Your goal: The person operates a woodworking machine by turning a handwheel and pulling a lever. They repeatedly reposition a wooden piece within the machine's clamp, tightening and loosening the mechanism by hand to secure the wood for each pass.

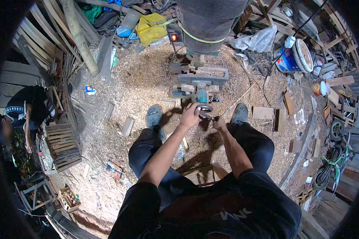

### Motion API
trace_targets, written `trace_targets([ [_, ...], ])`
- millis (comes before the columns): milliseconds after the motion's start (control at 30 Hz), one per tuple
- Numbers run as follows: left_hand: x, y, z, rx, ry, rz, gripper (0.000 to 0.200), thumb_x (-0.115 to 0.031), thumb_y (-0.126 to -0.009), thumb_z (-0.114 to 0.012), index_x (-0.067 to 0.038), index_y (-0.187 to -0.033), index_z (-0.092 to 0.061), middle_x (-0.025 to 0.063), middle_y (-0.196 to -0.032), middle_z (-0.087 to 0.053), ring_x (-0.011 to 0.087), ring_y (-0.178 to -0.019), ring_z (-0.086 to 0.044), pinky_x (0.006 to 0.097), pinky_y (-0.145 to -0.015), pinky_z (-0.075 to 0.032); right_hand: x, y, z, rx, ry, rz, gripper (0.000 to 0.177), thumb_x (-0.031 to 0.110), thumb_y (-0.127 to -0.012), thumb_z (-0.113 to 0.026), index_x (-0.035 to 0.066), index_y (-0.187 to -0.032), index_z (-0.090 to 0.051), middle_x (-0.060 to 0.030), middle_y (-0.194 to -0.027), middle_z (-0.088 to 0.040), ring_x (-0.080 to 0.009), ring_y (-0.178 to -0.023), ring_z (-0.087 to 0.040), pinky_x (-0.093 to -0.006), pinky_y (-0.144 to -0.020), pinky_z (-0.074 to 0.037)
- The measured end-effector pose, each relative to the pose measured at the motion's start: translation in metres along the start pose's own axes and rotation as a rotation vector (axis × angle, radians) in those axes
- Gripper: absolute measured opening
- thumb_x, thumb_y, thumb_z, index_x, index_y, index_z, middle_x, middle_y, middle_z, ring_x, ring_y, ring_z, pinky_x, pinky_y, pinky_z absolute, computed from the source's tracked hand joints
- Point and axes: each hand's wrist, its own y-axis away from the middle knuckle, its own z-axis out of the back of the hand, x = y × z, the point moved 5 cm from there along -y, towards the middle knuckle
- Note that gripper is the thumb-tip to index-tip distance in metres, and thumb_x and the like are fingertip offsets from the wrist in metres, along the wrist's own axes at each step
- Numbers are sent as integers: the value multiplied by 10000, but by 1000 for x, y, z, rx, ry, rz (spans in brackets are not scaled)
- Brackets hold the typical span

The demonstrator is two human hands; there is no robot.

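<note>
A dark handwheel (206,108) sits at the near end of a machine's vise-like metal slide (203,75). My left hand (190,114) is closed on the wheel's left side. At the wheel's lower right, my right hand (219,123) is closed around what looks like its crank handle, mostly hidden by the fingers. A teal metal housing (202,95) lies just beyond the wheel. Above the slide stands the machine's big dark body (211,26), with a lit red switch (174,37) on its left side.
Wood shavings (147,75) cover the ground. Wood offcuts (262,112) and a paint bucket (303,55) lie to the right, with a small motorbike (333,159) farther out. A slatted crate (62,143) stands on the left, near another person (26,105). A cable (267,83) trails at right.
</note>
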Motion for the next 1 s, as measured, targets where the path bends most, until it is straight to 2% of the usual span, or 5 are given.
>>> trace_targets([
  [200,-5,0,1,21,-1,-17,261,-129,-916,-530,-76,-1170,-562,196,-1103,-585,389,-1043,-563,419,-900,-449,-17,-10,-26,-125,-301,140,315,315,-872,-584,22,-795,-668,-165,-608,-604,-251,-567,-612,-405,-546,-465],
  [333,-4,-1,-1,22,0,-36,261,-132,-920,-521,-77,-1171,-560,190,-1097,-585,381,-1041,-565,418,-901,-449,-10,-2,-1,132,-247,-223,237,284,-784,-599,66,-837,-674,-200,-766,-658,-414,-747,-631,-466,-642,-492],
  [533,-6,-4,3,101,106,52,296,-206,-947,-525,-82,-1214,-554,178,-1158,-596,348,-1064,-583,389,-923,-457,-42,-26,-4,-21,-102,-227,613,469,-825,-647,-80,-1093,-586,-256,-841,-670,-348,-841,-676,-431,-734,-512],
  [700,-35,-17,47,-182,77,-34,218,-155,-907,-572,-49,-1094,-610,168,-1114,-617,311,-1010,-621,380,-878,-487,67,-69,166,-657,-409,-80,374,268,-880,-601,-75,-1029,-611,-255,-912,-651,-323,-885,-654,-373,-796,-500],
  [1000,-274,-41,223,-759,-98,-799,489,-182,-921,-558,-51,-1372,-422,249,-1430,-359,377,-1327,-356,435,-1088,-296,354,-162,471,-545,-1045,389,610,541,-966,-386,-22,-1119,-564,-146,-1002,-610,-199,-818,-588,-320,-781,-465],
])
